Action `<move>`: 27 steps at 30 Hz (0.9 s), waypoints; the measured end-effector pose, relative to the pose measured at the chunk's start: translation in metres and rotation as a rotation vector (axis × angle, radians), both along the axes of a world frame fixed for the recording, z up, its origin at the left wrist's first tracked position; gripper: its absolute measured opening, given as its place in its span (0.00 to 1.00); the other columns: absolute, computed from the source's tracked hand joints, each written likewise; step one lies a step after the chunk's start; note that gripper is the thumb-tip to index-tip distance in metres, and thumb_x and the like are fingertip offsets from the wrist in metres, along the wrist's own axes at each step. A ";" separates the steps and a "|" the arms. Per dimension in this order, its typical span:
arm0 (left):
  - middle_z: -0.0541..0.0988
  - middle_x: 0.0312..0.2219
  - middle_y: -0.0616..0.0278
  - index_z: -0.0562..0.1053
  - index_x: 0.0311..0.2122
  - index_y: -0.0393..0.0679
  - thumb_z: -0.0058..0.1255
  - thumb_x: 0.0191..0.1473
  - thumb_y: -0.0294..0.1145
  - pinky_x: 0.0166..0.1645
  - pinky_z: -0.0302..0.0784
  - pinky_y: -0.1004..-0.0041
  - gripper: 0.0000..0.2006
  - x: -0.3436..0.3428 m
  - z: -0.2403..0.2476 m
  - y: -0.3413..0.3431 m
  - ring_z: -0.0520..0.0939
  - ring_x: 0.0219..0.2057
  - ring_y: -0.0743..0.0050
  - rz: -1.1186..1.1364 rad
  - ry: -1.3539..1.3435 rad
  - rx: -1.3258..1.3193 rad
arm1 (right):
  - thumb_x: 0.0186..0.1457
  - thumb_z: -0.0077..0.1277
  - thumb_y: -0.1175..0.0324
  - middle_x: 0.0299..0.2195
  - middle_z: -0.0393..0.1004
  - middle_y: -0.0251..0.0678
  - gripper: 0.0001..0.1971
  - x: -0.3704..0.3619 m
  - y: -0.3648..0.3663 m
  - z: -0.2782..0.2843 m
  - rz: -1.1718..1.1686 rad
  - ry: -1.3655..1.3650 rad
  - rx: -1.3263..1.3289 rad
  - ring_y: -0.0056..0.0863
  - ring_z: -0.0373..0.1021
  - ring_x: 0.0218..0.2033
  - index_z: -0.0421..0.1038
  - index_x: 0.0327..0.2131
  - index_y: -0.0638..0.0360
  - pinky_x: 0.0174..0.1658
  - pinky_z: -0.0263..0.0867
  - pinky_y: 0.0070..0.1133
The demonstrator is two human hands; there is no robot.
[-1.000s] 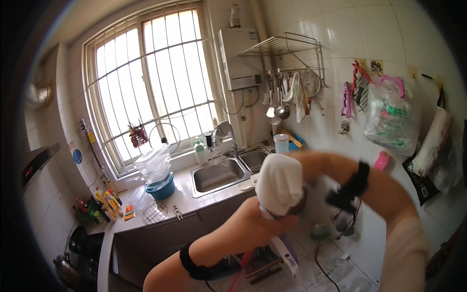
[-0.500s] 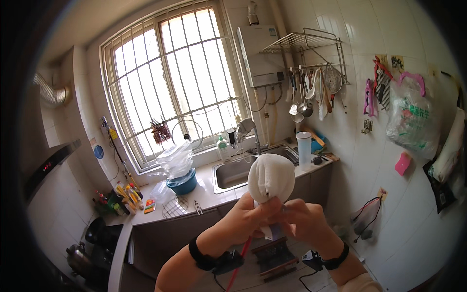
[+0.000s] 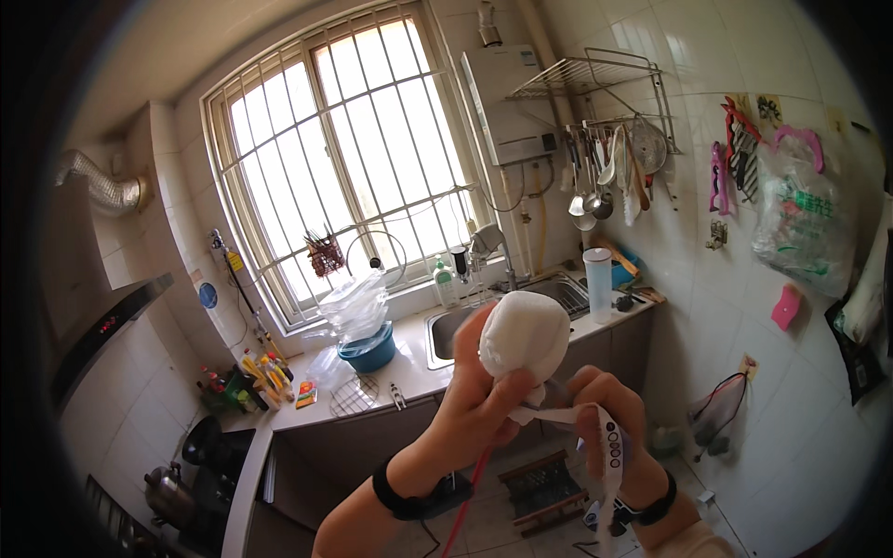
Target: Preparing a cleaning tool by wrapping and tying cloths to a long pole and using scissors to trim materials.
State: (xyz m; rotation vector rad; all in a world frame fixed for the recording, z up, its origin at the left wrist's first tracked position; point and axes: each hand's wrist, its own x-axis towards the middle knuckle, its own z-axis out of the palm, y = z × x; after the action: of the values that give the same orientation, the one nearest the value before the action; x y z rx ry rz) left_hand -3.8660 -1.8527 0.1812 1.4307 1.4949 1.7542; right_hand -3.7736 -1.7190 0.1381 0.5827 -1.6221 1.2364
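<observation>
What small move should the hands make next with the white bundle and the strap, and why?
Probably the right hand should draw the white strap a little tighter under the white cloth bundle. The left hand pinches the bundle's gathered neck from below, and the strap runs from that neck through the right hand and hangs loose below it.

Both forearms rise from the lower edge, each wearing a dark wristband, the left hand (image 3: 484, 400) raised higher with its fingers (image 3: 507, 395) curled closed in a grip, the right hand (image 3: 609, 423) just beside and below it, its fingers bent and pinched shut.
</observation>
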 end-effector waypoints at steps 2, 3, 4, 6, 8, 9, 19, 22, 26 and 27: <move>0.71 0.29 0.59 0.39 0.54 0.52 0.37 0.55 0.36 0.16 0.63 0.88 0.27 0.009 0.004 0.001 0.69 0.17 0.84 0.117 0.096 0.089 | 0.51 0.45 0.68 0.20 0.65 0.33 0.08 0.004 -0.011 0.013 -0.006 0.029 -0.028 0.17 0.62 0.19 0.62 0.25 0.62 0.23 0.59 0.13; 0.70 0.34 0.55 0.35 0.54 0.52 0.35 0.56 0.37 0.22 0.67 0.84 0.28 0.011 0.004 0.001 0.72 0.22 0.78 0.138 0.126 0.125 | 0.52 0.44 0.68 0.18 0.64 0.32 0.08 0.005 -0.016 0.019 -0.017 0.049 -0.056 0.16 0.61 0.18 0.62 0.26 0.62 0.23 0.59 0.13; 0.68 0.39 0.50 0.30 0.54 0.53 0.33 0.56 0.39 0.27 0.71 0.80 0.30 0.011 0.001 0.004 0.75 0.28 0.71 0.157 0.150 0.161 | 0.52 0.44 0.68 0.18 0.64 0.32 0.08 0.002 -0.018 0.020 -0.012 0.050 -0.054 0.16 0.61 0.18 0.62 0.26 0.62 0.23 0.59 0.13; 0.63 0.44 0.48 0.34 0.54 0.51 0.32 0.56 0.36 0.36 0.69 0.75 0.27 0.009 -0.008 0.015 0.72 0.35 0.67 0.227 0.237 0.274 | 0.53 0.43 0.67 0.17 0.65 0.29 0.08 -0.003 -0.021 0.022 0.158 -0.074 -0.236 0.14 0.60 0.18 0.62 0.27 0.62 0.22 0.57 0.12; 0.58 0.48 0.46 0.38 0.54 0.49 0.32 0.56 0.34 0.44 0.67 0.70 0.24 0.000 -0.014 0.018 0.70 0.43 0.62 0.294 0.317 0.385 | 0.54 0.42 0.67 0.19 0.65 0.28 0.08 -0.005 -0.021 0.025 0.176 -0.112 -0.250 0.12 0.60 0.19 0.62 0.27 0.61 0.23 0.57 0.11; 0.57 0.49 0.45 0.46 0.52 0.49 0.32 0.56 0.31 0.47 0.65 0.67 0.20 -0.005 -0.014 0.015 0.64 0.47 0.57 0.409 0.542 0.346 | 0.54 0.42 0.67 0.20 0.66 0.28 0.08 -0.007 -0.023 0.025 0.170 -0.094 -0.245 0.11 0.60 0.20 0.62 0.27 0.61 0.23 0.57 0.11; 0.56 0.49 0.45 0.63 0.37 0.46 0.41 0.45 0.17 0.55 0.51 0.63 0.13 -0.018 -0.007 0.006 0.52 0.55 0.51 0.280 0.527 0.332 | 0.51 0.47 0.65 0.25 0.64 0.30 0.09 -0.005 -0.009 0.051 0.234 -0.273 0.004 0.14 0.59 0.26 0.62 0.25 0.60 0.31 0.56 0.11; 0.57 0.49 0.47 0.63 0.37 0.46 0.39 0.48 0.19 0.54 0.53 0.65 0.10 -0.030 -0.003 0.004 0.53 0.54 0.54 0.094 0.461 0.291 | 0.50 0.47 0.66 0.28 0.61 0.32 0.10 -0.003 -0.003 0.052 0.182 -0.238 0.161 0.17 0.57 0.29 0.61 0.23 0.61 0.33 0.54 0.12; 0.58 0.48 0.50 0.63 0.36 0.45 0.36 0.52 0.23 0.52 0.55 0.68 0.06 -0.029 0.014 -0.004 0.57 0.52 0.59 0.064 0.689 0.177 | 0.49 0.47 0.69 0.29 0.60 0.34 0.08 -0.002 -0.007 0.055 0.074 -0.172 0.276 0.22 0.58 0.32 0.62 0.22 0.61 0.36 0.55 0.16; 0.58 0.47 0.51 0.62 0.36 0.45 0.35 0.54 0.25 0.51 0.55 0.69 0.04 -0.027 0.016 -0.003 0.58 0.50 0.61 0.079 0.627 0.128 | 0.49 0.48 0.69 0.30 0.60 0.35 0.09 -0.003 -0.009 0.056 0.027 -0.138 0.294 0.23 0.59 0.32 0.62 0.22 0.62 0.36 0.56 0.18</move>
State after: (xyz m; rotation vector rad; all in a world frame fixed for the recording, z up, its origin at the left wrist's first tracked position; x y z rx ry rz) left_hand -3.8926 -1.8560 0.1968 2.1522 1.7721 1.5378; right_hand -3.7766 -1.7283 0.1938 0.7156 -1.9366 1.0836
